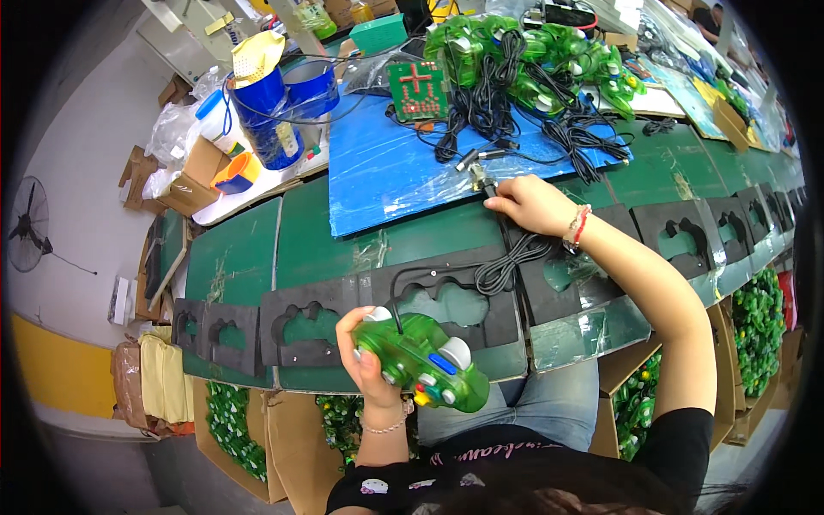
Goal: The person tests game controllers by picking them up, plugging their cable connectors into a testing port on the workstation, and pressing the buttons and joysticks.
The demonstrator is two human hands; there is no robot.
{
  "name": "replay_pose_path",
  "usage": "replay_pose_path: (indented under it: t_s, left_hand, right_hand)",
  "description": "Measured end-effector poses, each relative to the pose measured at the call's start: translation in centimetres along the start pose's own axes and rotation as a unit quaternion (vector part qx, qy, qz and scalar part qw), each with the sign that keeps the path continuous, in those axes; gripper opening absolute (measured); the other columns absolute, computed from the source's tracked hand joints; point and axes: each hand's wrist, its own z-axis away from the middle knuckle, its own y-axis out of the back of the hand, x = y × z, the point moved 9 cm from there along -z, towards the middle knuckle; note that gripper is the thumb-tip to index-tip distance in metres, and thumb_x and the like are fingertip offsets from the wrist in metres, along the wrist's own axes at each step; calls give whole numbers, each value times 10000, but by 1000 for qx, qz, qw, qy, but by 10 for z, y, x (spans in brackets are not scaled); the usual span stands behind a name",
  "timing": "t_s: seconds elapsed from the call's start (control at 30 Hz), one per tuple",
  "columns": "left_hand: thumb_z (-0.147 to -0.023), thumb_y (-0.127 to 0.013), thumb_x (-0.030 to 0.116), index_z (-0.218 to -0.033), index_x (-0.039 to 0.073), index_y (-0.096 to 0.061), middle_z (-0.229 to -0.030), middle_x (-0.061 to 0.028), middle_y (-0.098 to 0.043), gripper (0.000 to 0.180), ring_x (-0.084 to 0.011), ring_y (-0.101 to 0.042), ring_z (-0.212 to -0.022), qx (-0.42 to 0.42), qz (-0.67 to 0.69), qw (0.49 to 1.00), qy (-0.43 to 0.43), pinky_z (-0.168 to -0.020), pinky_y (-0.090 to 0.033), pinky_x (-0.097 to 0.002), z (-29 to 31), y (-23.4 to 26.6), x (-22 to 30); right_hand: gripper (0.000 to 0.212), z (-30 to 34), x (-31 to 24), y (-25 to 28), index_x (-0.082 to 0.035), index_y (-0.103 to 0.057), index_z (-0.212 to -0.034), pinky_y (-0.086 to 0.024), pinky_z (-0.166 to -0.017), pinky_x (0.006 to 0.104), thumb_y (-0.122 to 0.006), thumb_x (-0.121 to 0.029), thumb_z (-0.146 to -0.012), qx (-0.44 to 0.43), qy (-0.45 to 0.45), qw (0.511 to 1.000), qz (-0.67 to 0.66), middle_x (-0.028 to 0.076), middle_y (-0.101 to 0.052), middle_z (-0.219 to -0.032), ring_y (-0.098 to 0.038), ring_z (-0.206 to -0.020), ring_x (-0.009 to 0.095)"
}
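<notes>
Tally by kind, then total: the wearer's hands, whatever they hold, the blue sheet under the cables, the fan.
Hands: 2 (left hand, right hand)
Green controller, left: 1
Black cable plug, right: 1
Blue sheet: 1
Fan: 1
Total: 6

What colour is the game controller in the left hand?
The game controller in the left hand is see-through green, showing best in the head view.

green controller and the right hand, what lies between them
In the head view, a bundled black cable, black foam with a cutout and green worktop lie between the green controller and the right hand.
</notes>
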Motion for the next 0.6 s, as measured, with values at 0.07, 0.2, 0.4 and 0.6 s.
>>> replay_pose_path:
  t_s: [0.07, 0.2, 0.4, 0.6]
  left_hand:
    - [-823, -482, 535, -1128, -9, -460, -960, -76, -514, 625, -140, -489, -830, -5, 24, 1000, 15, -735, -398, -253, -3, -3, -3]
    - [-895, -391, 427, -1150, 25, -441, -944, -79, -575, 479, -158, -565, -838, -5, 52, 999, 9, -722, -465, -280, -9, -10, 5]
    - [-894, -441, 355, -1158, 11, -437, -1037, -114, -542, 434, -199, -555, -949, 75, 93, 992, 36, -840, -451, -314, -5, 7, 20]
    - [-813, -656, 264, -1227, -3, -448, -1147, -92, -487, 534, -171, -480, -1039, -66, -30, 997, 8, -910, -382, -293, 8, -49, 24]
  right_hand:
    - [394, 4, -1, 11, -34, -625, -767, -471, -618, 424, -560, -413, -854, 32, 4, 999, 44, 168, -616, -695, -610, -695, 343]
    - [346, 16, -5, 43, -44, -599, -748, -472, -596, 413, -575, -373, -852, 98, -8, 994, 52, 142, -613, -681, -610, -671, 329]
    - [499, 103, -123, 45, -13, -444, -1222, -486, -721, 363, -635, -232, -817, 21, 147, 951, -272, 159, -549, -978, -575, -809, 281]
    - [850, 163, -125, 5, 27, -108, -1393, -311, -1028, 402, -679, -211, -810, -26, 148, 922, -357, 281, -258, -1381, -359, -1259, 380]
